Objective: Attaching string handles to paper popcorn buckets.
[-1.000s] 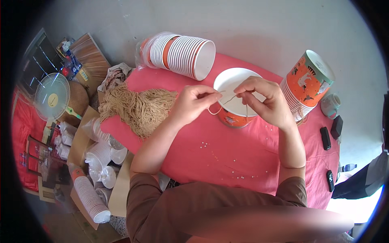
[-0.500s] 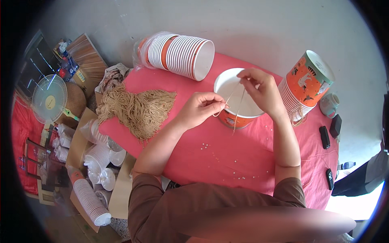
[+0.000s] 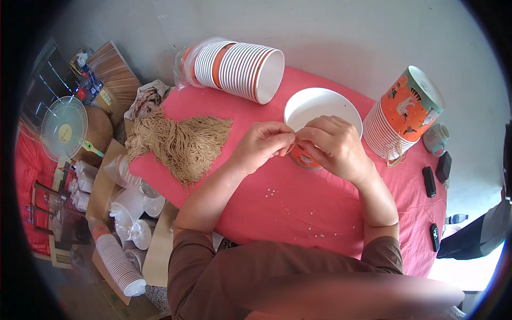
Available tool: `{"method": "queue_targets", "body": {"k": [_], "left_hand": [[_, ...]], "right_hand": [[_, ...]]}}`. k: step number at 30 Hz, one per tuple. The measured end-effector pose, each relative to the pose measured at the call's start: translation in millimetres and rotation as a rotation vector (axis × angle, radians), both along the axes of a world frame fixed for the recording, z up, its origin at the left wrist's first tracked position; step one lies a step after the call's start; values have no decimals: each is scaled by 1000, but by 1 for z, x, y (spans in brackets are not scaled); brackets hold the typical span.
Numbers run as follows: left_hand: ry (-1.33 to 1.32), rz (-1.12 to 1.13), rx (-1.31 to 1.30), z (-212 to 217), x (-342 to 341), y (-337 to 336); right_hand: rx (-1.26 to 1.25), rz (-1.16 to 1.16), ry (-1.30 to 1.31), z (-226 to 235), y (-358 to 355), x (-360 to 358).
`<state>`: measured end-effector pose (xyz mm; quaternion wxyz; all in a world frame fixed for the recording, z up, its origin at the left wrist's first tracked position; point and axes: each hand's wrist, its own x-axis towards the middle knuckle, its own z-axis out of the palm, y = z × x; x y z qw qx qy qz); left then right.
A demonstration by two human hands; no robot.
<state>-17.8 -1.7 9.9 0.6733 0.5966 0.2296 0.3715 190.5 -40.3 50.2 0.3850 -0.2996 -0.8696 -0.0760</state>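
Over the front rim of a white paper bucket point(image 3: 320, 104) with an orange outside, my two hands meet with fingertips almost touching. My left hand point(image 3: 260, 148) pinches a thin tan cord, of which hardly anything shows now. My right hand point(image 3: 338, 152) is closed too, its fingers bent over the same spot and hiding most of the cord. To the left on the red cloth lies a thick bundle of tan cords point(image 3: 184, 144). An upright, inverted stack of orange printed buckets point(image 3: 406, 109) stands at the right, with a loop of cord point(image 3: 394, 153) against its side.
A bagged stack of buckets point(image 3: 237, 72) lies on its side at the back. Small white and orange bits point(image 3: 272, 192) dot the red cloth point(image 3: 256, 213). Along the right edge are a mug point(image 3: 436, 140) and several black items point(image 3: 429, 182). An open carton point(image 3: 161, 256) of cups stands left of the table.
My right hand has come down and left, from above the bucket to beside my left hand. The cord stretched between them is now mostly hidden.
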Motion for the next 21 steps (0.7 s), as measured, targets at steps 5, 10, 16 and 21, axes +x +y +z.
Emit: {"method": "queue_targets", "body": {"k": [5, 10, 16, 21], "left_hand": [[1, 24, 48, -1, 1, -1], [44, 139, 216, -8, 0, 1], [2, 76, 139, -9, -2, -2], [-15, 111, 187, -9, 3, -5]], "right_hand": [[-46, -29, 9, 7, -2, 7], [-206, -13, 114, 12, -1, 19], [-294, 68, 128, 8, 0, 17], [-256, 82, 154, 0, 3, 9]]}}
